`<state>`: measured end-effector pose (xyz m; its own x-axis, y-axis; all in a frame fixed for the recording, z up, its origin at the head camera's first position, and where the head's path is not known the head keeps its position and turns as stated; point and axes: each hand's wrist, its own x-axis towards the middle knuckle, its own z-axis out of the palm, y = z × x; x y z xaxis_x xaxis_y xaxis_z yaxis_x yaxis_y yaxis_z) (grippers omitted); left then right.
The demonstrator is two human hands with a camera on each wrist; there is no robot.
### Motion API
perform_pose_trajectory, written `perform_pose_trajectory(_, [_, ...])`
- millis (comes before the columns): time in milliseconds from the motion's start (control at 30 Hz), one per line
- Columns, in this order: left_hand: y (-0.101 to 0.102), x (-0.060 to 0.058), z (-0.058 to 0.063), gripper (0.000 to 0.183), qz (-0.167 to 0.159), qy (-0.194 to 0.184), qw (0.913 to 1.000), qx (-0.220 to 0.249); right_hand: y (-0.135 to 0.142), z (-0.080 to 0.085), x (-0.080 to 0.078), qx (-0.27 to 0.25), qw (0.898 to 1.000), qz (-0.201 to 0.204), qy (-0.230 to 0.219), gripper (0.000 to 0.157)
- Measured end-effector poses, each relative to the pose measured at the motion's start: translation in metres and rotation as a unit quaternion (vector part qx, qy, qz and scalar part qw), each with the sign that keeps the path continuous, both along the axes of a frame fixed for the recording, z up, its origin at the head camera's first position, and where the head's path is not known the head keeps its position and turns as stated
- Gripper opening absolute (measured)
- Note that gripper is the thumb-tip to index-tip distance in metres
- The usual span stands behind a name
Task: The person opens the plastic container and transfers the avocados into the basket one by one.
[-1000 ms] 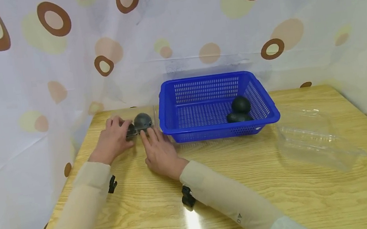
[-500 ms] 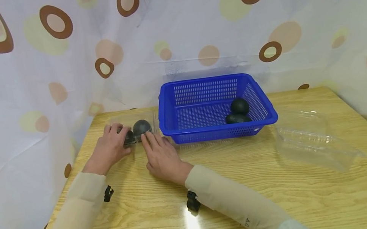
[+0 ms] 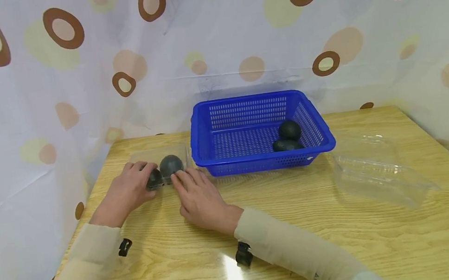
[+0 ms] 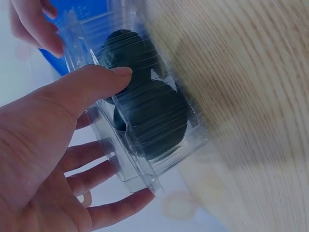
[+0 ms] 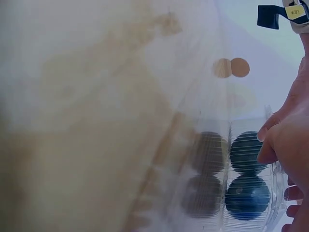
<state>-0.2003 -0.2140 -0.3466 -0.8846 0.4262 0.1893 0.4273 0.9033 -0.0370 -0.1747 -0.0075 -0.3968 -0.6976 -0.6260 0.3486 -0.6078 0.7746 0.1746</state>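
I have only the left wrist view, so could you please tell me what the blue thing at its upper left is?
Observer: The head view shows it is a blue basket with perforated walls.
Operator: Thank you; could you tell me whether it holds anything?
Observer: Yes, two dark rounded items lie toward its right end in the head view.
Operator: And what does the right wrist view add, please?
Observer: There, the thumb of the right hand rests against the ridged wall of the clear container.
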Motion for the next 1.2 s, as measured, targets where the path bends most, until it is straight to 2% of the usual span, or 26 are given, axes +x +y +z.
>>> perform_pose_trajectory(100, [-0.001, 0.007, 0.001, 0.060, -0.010, 0.008, 0.9999, 0.004, 0.002, 0.002, 0.004, -0.004, 1.000, 0.017, 0.008, 0.061])
perform_pose_trajectory(233, [-0.003, 0.015, -0.001, 0.060, -0.036, 0.038, 0.9985, 0.016, 0.005, 0.002, 0.008, -0.005, 0.999, 0.035, 0.016, 0.059])
perform_pose_trajectory(333, [-0.003, 0.020, -0.002, 0.064, -0.040, 0.048, 0.9980, 0.009, 0.007, 0.003, 0.010, 0.001, 0.999, 0.044, 0.023, 0.058])
perform_pose_trajectory(533, [0.001, 0.029, 0.002, 0.073, -0.028, 0.027, 0.9989, -0.025, 0.011, 0.006, 0.013, -0.003, 0.997, 0.068, 0.031, 0.053])
perform_pose_trajectory(667, [0.004, 0.035, 0.003, 0.073, -0.031, 0.030, 0.9983, -0.038, 0.015, 0.007, 0.015, -0.010, 0.996, 0.080, 0.028, 0.050])
perform_pose_trajectory(967, [0.006, 0.047, 0.003, 0.075, -0.036, 0.014, 0.9990, -0.022, 0.025, 0.013, 0.022, -0.035, 0.993, 0.110, 0.006, 0.033])
perform_pose_trajectory(1200, [0.008, 0.053, 0.004, 0.076, -0.071, 0.026, 0.9971, -0.005, 0.039, 0.016, 0.027, -0.089, 0.986, 0.140, -0.022, 0.025])
